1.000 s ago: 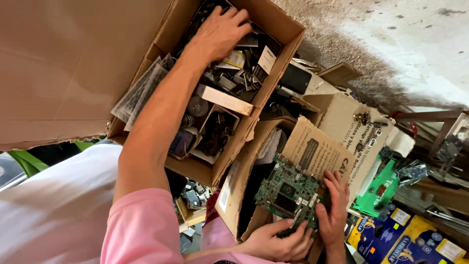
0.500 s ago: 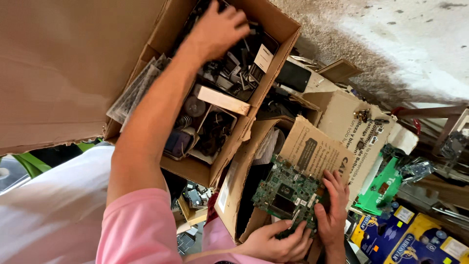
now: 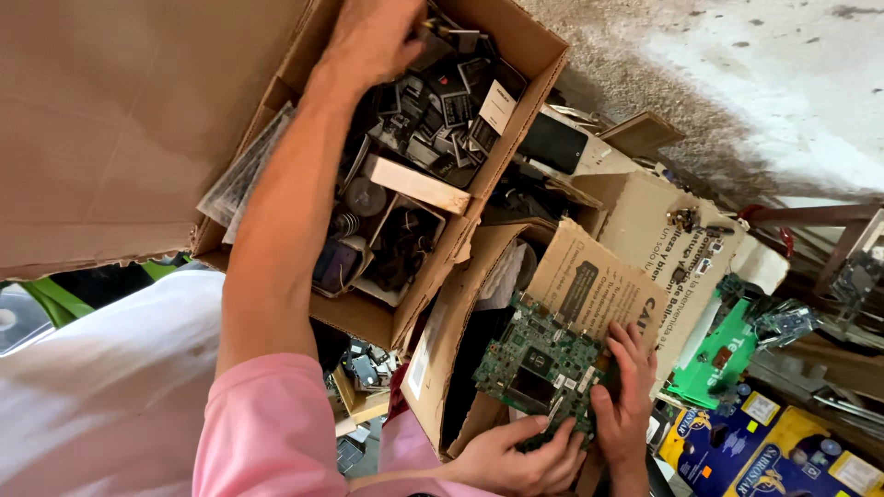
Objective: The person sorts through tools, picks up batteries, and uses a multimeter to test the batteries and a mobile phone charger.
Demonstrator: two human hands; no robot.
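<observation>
Green circuit board [image 3: 539, 364] between box walls

3 hands [image 3: 368, 41], 2 open cardboard boxes [image 3: 529, 69], 1 green circuit board [image 3: 543, 364]

green circuit board [image 3: 543, 368], tilted, above small cardboard box [image 3: 447, 345]

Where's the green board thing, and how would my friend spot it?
Find the big open cardboard box crammed with dark phone parts; a smaller box sits beside it. Over that one, the left hand and right hand hold the green circuit board: flat and studded with tiny chips.
</observation>
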